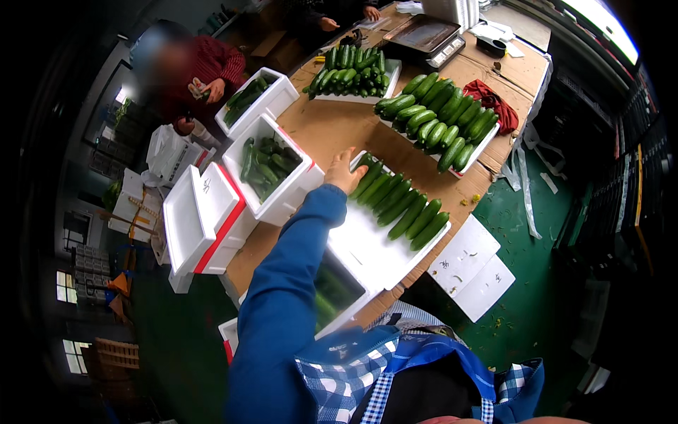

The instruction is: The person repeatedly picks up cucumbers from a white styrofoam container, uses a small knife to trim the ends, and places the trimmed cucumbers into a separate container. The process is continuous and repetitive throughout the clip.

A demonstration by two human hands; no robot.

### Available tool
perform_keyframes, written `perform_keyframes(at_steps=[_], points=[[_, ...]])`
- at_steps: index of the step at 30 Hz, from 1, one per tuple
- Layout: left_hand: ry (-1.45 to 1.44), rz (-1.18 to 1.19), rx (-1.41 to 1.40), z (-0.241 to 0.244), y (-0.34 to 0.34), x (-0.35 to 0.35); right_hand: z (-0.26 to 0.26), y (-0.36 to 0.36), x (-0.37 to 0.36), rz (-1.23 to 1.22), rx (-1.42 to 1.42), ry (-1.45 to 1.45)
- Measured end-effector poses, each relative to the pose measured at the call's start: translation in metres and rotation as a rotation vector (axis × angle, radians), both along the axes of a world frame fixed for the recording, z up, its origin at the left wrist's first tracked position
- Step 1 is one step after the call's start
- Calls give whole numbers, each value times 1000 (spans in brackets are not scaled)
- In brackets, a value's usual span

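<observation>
My left hand [343, 173], at the end of a blue sleeve, reaches to the far left end of a row of green cucumbers [393, 196]. Its fingers are apart, and the thumb lies against or just over the end cucumber; contact is hard to make out. The cucumbers lie side by side on a shallow white foam tray [365, 233], whose near part is bare. Just before me, a white foam box [365, 305] with cucumbers inside is partly covered by my arm. My right hand is out of view.
Two heaped cucumber piles [439, 119] [352, 71] stand on the cardboard-covered table [323, 119], near a scale [424, 40] and red cloth [492, 103]. Foam boxes [267, 164] [257, 98] line the left edge. A co-worker [212, 69] stands beyond; another person's hands [328, 24] show behind.
</observation>
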State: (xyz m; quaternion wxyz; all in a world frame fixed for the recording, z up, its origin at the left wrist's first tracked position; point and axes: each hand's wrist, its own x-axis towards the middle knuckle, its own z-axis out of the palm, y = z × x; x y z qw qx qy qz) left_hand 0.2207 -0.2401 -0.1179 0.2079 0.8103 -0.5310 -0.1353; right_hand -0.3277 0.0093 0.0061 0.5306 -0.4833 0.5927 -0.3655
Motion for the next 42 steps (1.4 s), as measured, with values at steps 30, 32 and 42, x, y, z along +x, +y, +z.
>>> perform_keyframes(at_steps=[30, 32, 42], points=[[472, 725, 69, -15, 210, -78, -278, -156, 104, 319, 537, 24], [579, 789, 146, -25, 206, -71, -273, -157, 106, 335, 521, 27], [1217, 944, -497, -39, 210, -87, -271, -157, 116, 341, 521, -43]])
